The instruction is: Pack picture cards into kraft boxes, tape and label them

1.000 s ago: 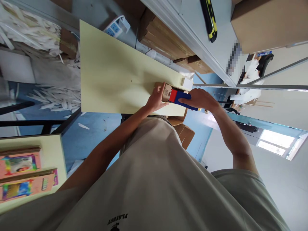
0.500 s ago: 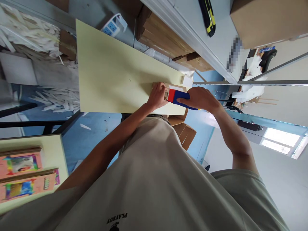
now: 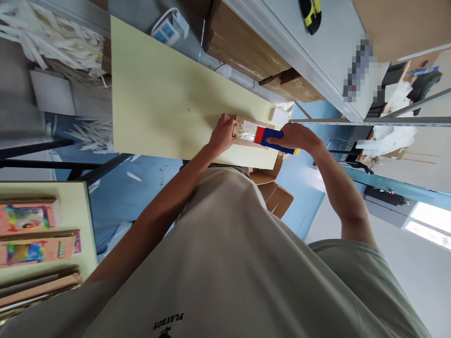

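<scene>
My right hand (image 3: 298,137) is closed around a blue and red tape dispenser (image 3: 268,136). A shiny strip of clear tape (image 3: 245,132) runs from its red end along the top of a small cardboard box (image 3: 243,142). The box rests near the right end of a pale yellow table (image 3: 158,94). At the box's left end, my left hand (image 3: 224,132) is closed on it, fingers curled over the edge where the tape begins. Part of the box is hidden under the dispenser and my hands.
Behind the table are a power strip (image 3: 165,32) and large cardboard boxes (image 3: 246,44). A black and yellow utility knife (image 3: 311,16) lies on the grey shelf (image 3: 282,47). Pink printed packages (image 3: 28,218) sit on another table at lower left. Open cartons (image 3: 276,199) stand on the floor.
The tape dispenser in my right hand has moved right, away from my left hand, and a stretch of clear tape now shows between them. My left hand stays at the box's end.
</scene>
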Demonstrator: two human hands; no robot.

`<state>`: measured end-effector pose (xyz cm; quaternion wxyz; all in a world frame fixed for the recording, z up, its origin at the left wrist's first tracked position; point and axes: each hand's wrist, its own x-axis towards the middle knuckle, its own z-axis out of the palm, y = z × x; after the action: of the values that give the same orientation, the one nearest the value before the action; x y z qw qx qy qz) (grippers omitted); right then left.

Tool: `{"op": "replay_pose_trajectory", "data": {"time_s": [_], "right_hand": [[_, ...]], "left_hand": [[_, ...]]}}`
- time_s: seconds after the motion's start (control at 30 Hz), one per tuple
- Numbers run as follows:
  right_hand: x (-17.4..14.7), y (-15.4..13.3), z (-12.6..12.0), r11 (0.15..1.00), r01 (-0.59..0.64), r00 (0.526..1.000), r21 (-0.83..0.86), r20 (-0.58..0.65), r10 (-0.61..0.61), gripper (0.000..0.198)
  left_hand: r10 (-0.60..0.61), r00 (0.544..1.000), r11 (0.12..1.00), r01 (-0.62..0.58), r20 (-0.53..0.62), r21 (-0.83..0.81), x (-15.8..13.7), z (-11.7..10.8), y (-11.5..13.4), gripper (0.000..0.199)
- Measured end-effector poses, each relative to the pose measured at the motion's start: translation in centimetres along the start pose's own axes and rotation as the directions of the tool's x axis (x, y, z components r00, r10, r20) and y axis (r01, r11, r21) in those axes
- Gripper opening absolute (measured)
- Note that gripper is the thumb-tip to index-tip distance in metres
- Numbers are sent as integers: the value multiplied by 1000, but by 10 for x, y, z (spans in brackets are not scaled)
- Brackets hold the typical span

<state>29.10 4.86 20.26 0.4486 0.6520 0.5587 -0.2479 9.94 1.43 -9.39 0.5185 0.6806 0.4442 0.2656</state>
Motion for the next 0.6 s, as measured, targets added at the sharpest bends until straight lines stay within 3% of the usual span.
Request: {"op": "replay_pose_trajectory", "data": {"time_s": [0.17,0.33,0.47,0.6], "right_hand": [[50,21,25,990,57,997,130,50,-64,76],[85,31,49,969,154,987,192,19,-161,78],[99,39,68,957,225,974,183,-60,-218,75],[104,41,79,942,270,962,197,-100,-255,74]], "left_hand": [[19,1000,1000,-19,-24,-7,-7,-3,-14,52],[-126,983,986,109,-132,-125,-18,2,-14,50],[-351,901,918,277,-254,-285,-25,25,-5,54],[-457,774,883,337,-438,-326,-26,51,7,30]]}}
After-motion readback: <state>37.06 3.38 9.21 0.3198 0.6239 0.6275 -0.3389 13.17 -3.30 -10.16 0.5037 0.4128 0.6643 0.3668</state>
